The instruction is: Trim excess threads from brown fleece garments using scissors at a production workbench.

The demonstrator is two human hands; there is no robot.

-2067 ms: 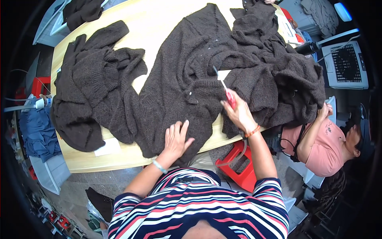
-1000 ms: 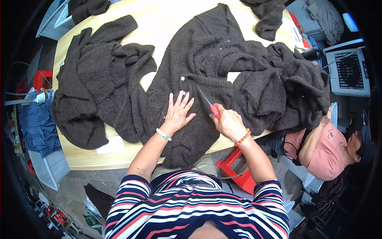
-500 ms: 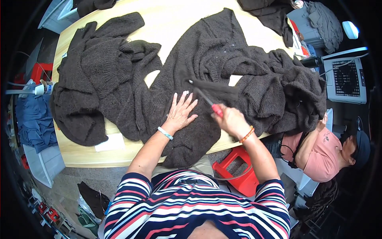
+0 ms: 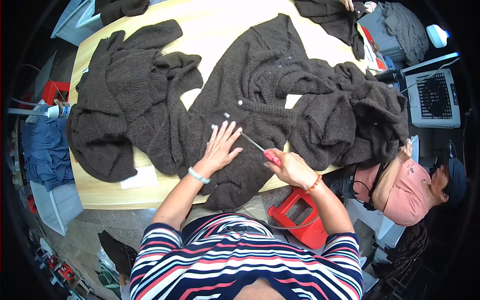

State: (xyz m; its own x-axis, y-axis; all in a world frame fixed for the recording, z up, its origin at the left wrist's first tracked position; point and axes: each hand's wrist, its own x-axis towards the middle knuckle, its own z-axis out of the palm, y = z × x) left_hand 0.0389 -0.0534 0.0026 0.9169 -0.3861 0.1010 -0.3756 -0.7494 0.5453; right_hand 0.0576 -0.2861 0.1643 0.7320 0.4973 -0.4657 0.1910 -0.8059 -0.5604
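A dark brown knitted garment (image 4: 240,65) lies rumpled across the middle of the table, with one part draped over the near edge. My left hand (image 4: 218,149) rests flat on the knit, fingers stretched out and pointing away from me. My right hand (image 4: 292,166) is closed around the red handle of a tool with a long, thin metal shaft (image 4: 254,143). The shaft's tip is near my left fingertips; its exact kind is unclear. Just beyond those fingers, a small pale button-like spot (image 4: 226,115) shows on the cloth, and a second spot (image 4: 240,102) farther right.
Another brown knit (image 4: 125,80) covers the table's left side. White paper (image 4: 140,178) lies at the near left edge. A person in pink (image 4: 395,192) sits at the right, a hand by the knit. Another person's hand (image 4: 348,4) touches dark cloth at the far right. A red stool (image 4: 300,220) stands below.
My right hand has come slightly down and nearer, the shaft's tip staying close to my left hand. A raised fold of knit now lies flatter. My left hand has moved slightly down and left.
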